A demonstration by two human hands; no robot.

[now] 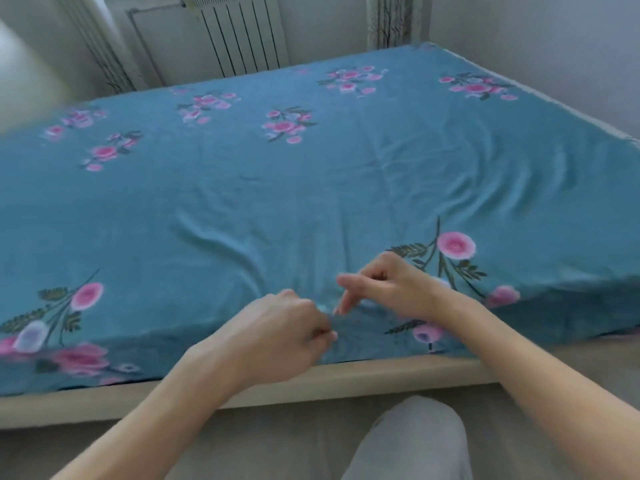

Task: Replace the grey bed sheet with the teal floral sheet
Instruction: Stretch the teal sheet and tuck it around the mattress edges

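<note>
Teal sheet (311, 174) lies under both hands, seemingly pinched.

Both forearms are bare to the frame's lower edge — no sleeves, watch, rings or bracelets on the left hand (284, 330) or the right hand (391, 289) — and one knee (415, 441) shows below them, covered in plain light grey trouser fabric.

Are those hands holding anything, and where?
The left hand pinches the teal floral sheet at its near edge. The right hand holds nothing, fingers loosely extended.
</note>
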